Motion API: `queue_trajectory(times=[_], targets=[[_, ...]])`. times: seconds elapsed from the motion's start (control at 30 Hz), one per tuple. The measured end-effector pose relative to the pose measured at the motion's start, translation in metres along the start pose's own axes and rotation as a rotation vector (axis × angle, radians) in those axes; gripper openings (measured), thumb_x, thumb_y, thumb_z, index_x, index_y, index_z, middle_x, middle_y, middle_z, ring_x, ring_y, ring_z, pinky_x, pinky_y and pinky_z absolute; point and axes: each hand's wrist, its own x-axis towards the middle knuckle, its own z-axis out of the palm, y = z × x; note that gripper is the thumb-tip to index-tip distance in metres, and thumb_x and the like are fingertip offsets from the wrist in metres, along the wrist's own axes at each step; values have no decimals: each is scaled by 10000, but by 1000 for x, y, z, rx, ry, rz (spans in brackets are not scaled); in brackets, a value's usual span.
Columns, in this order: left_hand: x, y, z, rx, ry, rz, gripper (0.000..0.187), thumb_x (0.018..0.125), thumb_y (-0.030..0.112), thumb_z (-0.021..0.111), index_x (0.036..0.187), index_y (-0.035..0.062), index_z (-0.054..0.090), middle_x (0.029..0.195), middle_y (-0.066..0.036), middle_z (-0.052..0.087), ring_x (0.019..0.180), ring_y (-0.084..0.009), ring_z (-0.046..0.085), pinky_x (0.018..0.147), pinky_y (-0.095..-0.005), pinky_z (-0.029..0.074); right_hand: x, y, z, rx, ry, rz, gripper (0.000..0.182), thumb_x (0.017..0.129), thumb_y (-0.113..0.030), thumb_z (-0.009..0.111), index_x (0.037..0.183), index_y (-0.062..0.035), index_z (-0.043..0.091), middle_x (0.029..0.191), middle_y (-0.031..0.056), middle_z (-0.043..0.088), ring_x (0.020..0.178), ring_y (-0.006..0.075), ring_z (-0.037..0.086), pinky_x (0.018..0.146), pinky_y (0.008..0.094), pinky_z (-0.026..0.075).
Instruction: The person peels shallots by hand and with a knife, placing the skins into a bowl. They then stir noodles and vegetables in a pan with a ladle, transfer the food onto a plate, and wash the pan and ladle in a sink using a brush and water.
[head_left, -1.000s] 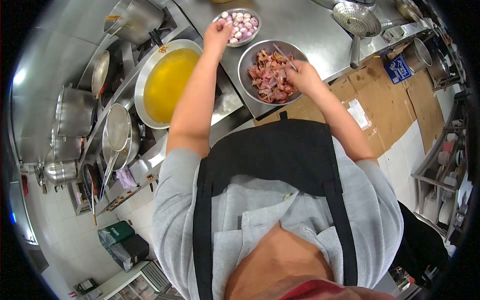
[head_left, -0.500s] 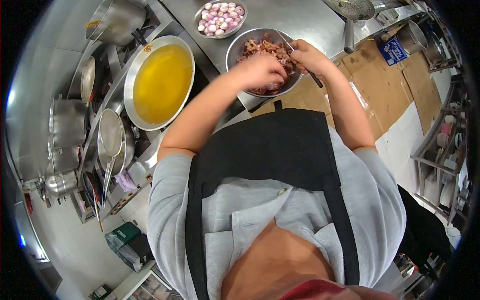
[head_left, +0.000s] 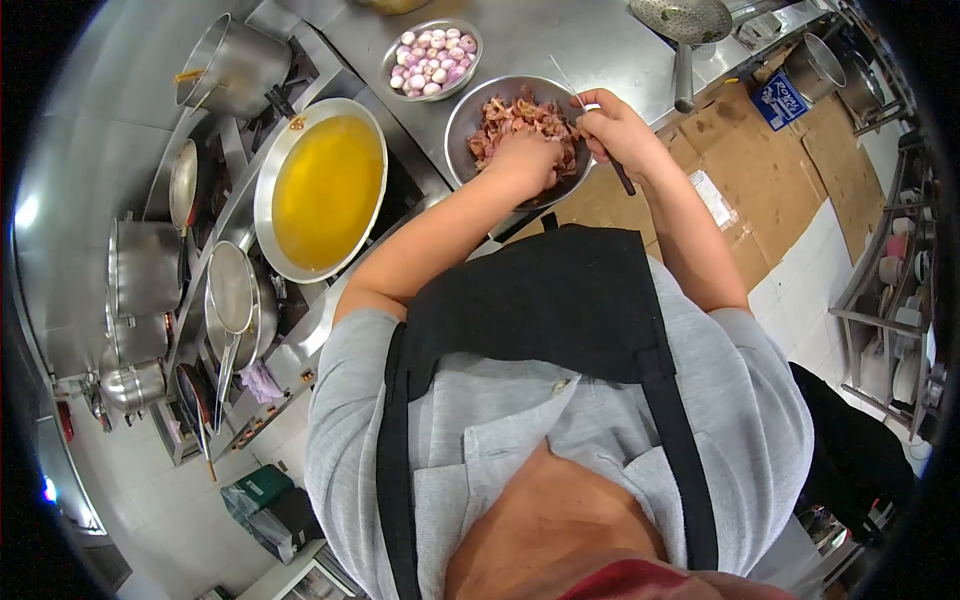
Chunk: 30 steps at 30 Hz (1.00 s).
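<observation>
A steel bowl (head_left: 458, 150) holds many strips of reddish-brown meat (head_left: 505, 120). My left hand (head_left: 528, 163) is down in the bowl, its fingers curled into the meat and their tips hidden. At the bowl's right rim, my right hand (head_left: 610, 128) is closed around a knife (head_left: 623, 178). Its dark handle points back toward me and its thin blade points away, above the rim. Just beyond the bowl to the left stands a smaller steel bowl of peeled shallots (head_left: 432, 62).
On the stove at left sits a wide pan of yellow oil (head_left: 330, 185), near my left forearm. Pots and a strainer (head_left: 232, 290) stand farther left. A perforated ladle (head_left: 683, 70) lies on the steel counter (head_left: 560, 30); cardboard (head_left: 740, 150) covers the floor at right.
My left hand has moved lower and deeper into the meat. My right hand still holds the knife by the rim. The view has shifted slightly.
</observation>
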Motion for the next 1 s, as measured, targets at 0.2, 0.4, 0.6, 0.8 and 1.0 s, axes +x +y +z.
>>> queue_trajectory(times=[0.2,0.4,0.6,0.8,1.0], targets=[[-23,-39,-13,-1933,246,-215,350,892,102,532,1214,-23,477,1033,-116,606,1004,-210,588,842,-306,497,-13,4,5,469,-98,42,339,881,-101,469,1211,-28,467,765,16,518,540,73,425,471,215,356],[-34,-38,-17,-2251,287,-169,336,901,93,533,1208,-30,469,1081,-127,582,1044,-238,577,896,-295,497,-26,10,33,265,-166,-57,408,942,-205,463,1326,-87,388,788,8,528,547,62,449,450,191,343],[-40,-25,-14,-2174,425,-179,315,878,112,592,1150,-19,502,1097,-96,585,1001,-190,578,906,-279,471,-35,-1,55,201,-144,-87,479,923,-144,500,1365,-77,329,746,-21,502,548,36,412,457,188,311],[-46,-18,-19,-2186,430,-182,215,877,98,595,1068,9,551,1031,-72,607,934,-156,597,848,-273,502,-39,1,59,143,-144,-90,504,915,-103,495,1382,-70,311,715,-31,483,548,37,401,478,192,319],[-46,-14,-17,-2151,478,-159,260,873,122,606,1097,10,535,1046,-71,602,956,-162,587,865,-281,485,-37,4,59,93,-143,-122,526,910,-92,497,1400,-78,305,752,-14,495,606,38,420,540,192,368]])
